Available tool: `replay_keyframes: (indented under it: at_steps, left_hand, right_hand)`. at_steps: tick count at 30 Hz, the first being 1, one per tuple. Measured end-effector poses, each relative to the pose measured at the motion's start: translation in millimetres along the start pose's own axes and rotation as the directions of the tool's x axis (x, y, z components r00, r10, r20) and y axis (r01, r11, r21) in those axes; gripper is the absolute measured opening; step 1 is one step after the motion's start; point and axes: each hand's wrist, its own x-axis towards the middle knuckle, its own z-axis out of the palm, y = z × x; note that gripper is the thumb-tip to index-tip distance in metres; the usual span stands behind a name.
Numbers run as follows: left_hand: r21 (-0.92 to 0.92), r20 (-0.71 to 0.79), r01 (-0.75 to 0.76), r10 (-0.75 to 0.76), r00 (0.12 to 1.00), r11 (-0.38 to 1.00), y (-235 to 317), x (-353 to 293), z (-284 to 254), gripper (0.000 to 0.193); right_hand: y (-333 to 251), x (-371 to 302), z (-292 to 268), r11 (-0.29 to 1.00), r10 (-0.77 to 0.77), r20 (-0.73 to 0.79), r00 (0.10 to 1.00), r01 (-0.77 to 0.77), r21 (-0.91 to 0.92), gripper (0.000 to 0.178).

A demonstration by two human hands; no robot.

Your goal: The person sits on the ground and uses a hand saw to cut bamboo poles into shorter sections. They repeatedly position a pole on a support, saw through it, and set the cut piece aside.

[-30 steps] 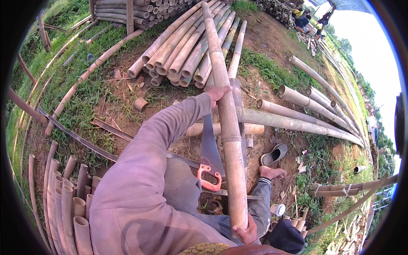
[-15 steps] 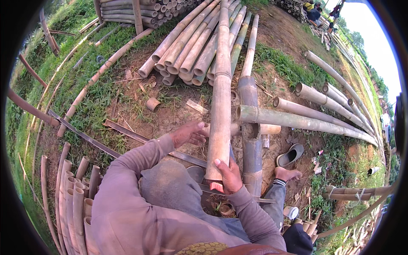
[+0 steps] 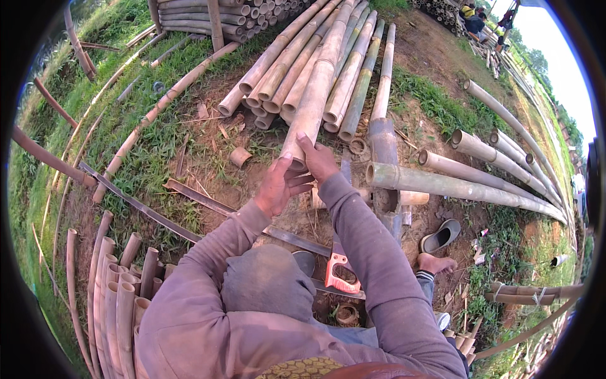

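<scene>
Pole [image 3: 319, 85] slants away over the pile [image 3: 363, 69], near end at both hands. Right hand [image 3: 320, 162] clamped on that end, thumb on top. Left hand [image 3: 275, 191] just beside it, fingers extended; cannot tell if it grips. Saw [image 3: 332, 265] near right forearm.

A mauve long-sleeved top [image 3: 189, 338] covers both arms; below is a faded grey trouser leg [image 3: 262, 281]. Right of centre, a dark cuff [image 3: 425, 276] bears pale stripes. The yellow scale-patterned patch [image 3: 303, 368], bottom edge, is perhaps cloth.
</scene>
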Motion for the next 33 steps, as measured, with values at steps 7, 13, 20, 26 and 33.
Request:
replay_keyframes:
  at_steps: [7,13,20,26,33]
  left_hand:
    - [0.126,-0.266,-0.24,0.266,0.927,0.963,7,53,-43,0.048]
    - [0.404,-0.517,-0.484,0.63,0.58,0.776,70,153,-104,0.057]
    - [0.842,-0.267,-0.278,0.805,0.53,0.463,15,145,-104,0.08]
    - [0.699,-0.483,-0.242,0.693,0.535,0.674,-8,150,-97,0.076]
    - [0.876,-0.298,-0.209,0.829,0.472,0.434,9,177,-90,0.082]
  right_hand:
    - [69,-76,-48,0.875,-0.323,0.009,0.946,0.302,-0.377,0.065]
    - [162,-205,-85,0.819,-0.101,0.064,0.993,0.12,-0.561,0.055]
    - [196,-287,-83,0.756,-0.342,-0.006,0.94,0.271,-0.596,0.045]
    - [181,-260,-71,0.678,-0.5,-0.009,0.866,0.385,-0.626,0.042]
    - [176,-264,-72,0.667,-0.487,0.023,0.873,0.389,-0.635,0.04]
